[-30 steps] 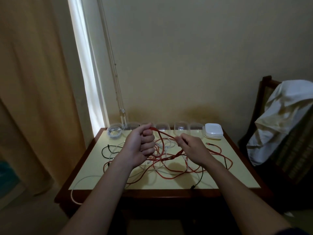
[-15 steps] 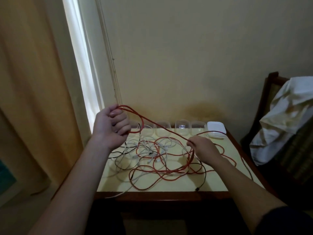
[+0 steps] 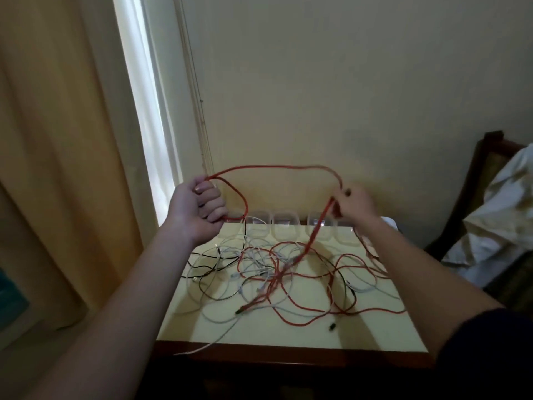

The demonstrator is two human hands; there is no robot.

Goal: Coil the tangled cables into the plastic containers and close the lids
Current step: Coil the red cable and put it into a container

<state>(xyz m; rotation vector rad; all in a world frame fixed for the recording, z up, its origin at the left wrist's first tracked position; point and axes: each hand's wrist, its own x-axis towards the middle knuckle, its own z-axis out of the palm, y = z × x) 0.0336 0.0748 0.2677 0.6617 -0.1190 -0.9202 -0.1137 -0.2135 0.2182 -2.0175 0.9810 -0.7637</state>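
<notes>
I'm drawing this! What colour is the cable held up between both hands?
The cable is red; head view shows it.

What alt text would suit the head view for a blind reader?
A left hand grips and a right hand pinches a thin red cable, holding a loop above a cream-topped wooden table. Tangled red, white and black cables lie there, before clear plastic containers.

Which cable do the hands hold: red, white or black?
The red cable. The left hand and right hand hold it; the white cable and black cable lie on the table.
</notes>
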